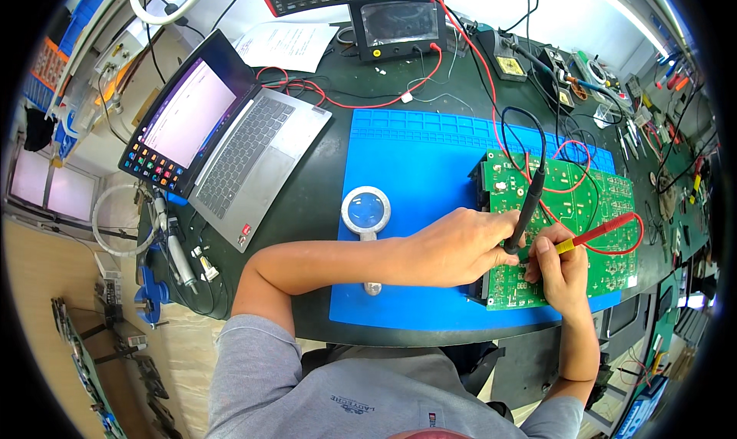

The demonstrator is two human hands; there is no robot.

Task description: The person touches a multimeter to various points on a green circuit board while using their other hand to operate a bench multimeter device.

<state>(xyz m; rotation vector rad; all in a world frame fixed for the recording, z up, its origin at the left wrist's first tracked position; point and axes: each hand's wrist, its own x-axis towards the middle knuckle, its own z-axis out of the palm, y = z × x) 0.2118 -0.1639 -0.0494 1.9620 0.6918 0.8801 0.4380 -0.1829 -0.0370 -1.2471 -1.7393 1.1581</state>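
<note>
A large green circuit board (606,197) lies on the blue work mat (414,162), with a dark part along its left edge. My left hand (472,243) reaches across the board's left side, its fingers closed around a black test probe (531,201) held steeply. Close beside it, my right hand (560,270) pinches a red test probe (610,228) with a yellow section near the fingers. Both hands are low over the board's middle. My fingers hide the probe tips, so contact with the board cannot be made out.
A magnifying glass (366,212) rests on the mat beside my left forearm. An open laptop (253,147) stands at the left. Test instruments (399,26) with red and black leads are at the back. A soldering iron stand (508,64) and hand tools line the far right.
</note>
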